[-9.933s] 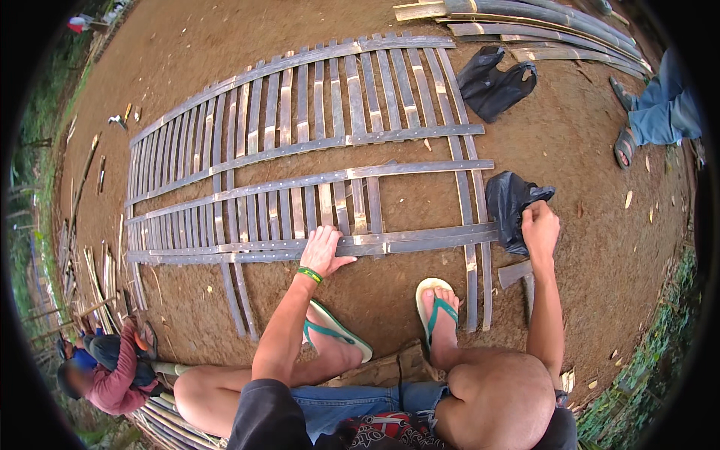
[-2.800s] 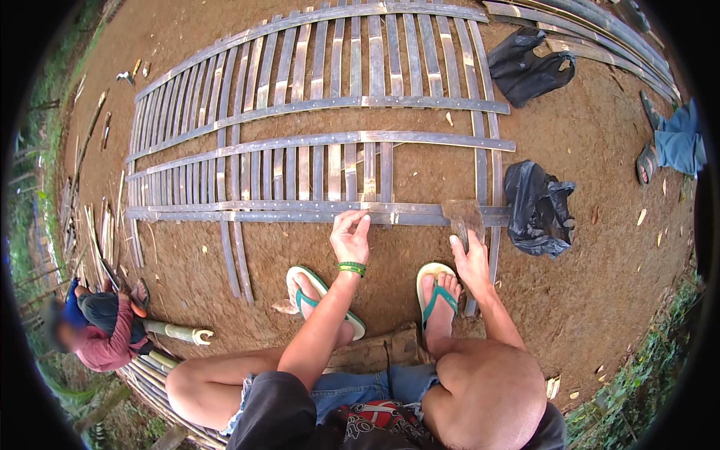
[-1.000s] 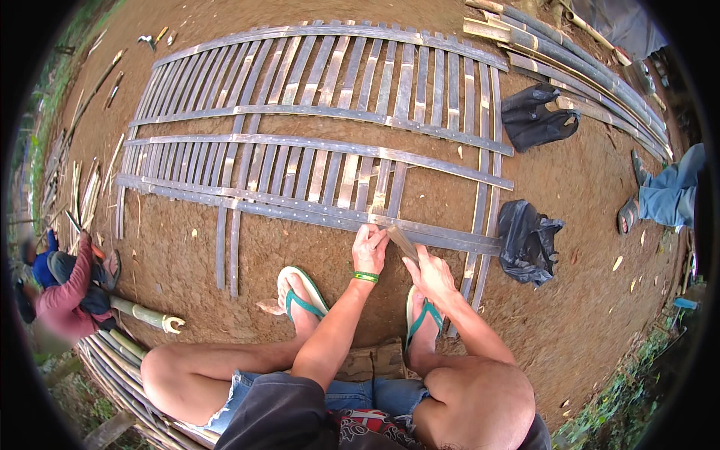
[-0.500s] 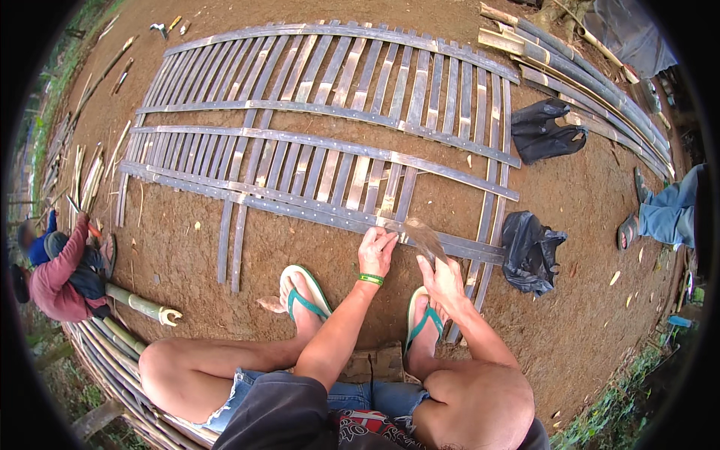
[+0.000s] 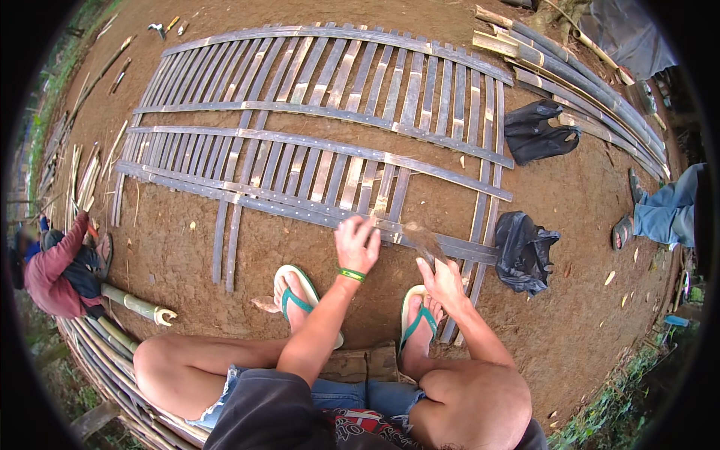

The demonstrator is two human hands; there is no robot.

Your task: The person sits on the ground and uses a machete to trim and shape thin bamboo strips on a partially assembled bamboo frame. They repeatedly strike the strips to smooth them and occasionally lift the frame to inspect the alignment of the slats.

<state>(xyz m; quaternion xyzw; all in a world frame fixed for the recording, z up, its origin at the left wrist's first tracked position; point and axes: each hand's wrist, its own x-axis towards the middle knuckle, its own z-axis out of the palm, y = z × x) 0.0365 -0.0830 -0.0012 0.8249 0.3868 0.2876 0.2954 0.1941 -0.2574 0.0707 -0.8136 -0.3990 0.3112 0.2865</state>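
Note:
My left hand point(image 5: 358, 244) hovers just in front of the nearest long slat, its fingers bent and apart with no object visible among them. A short brown wooden piece point(image 5: 426, 241), partly blurred, is in the closed grip of my right hand point(image 5: 442, 279); it points away from me over the same slat. That slat belongs to the nearer bamboo panel point(image 5: 300, 208), whose dark long strips carry rows of small pale dots and several cross strips. Beyond it lies a second, larger slatted bamboo panel point(image 5: 322, 111). Both rest on long supporting strips on the ground.
Black plastic bags point(image 5: 523, 253) lie at the panels' right end. Bamboo poles point(image 5: 577, 75) are stacked far right. At left a person point(image 5: 56, 274) sits by a bamboo pole point(image 5: 139, 304); another person's leg point(image 5: 667, 214) shows at right. A hammer point(image 5: 157, 31) lies far left.
My left hand has moved left and its fingers have parted from a pinch at the slat. My right hand keeps its hold on the wooden piece. The view has shifted slightly.

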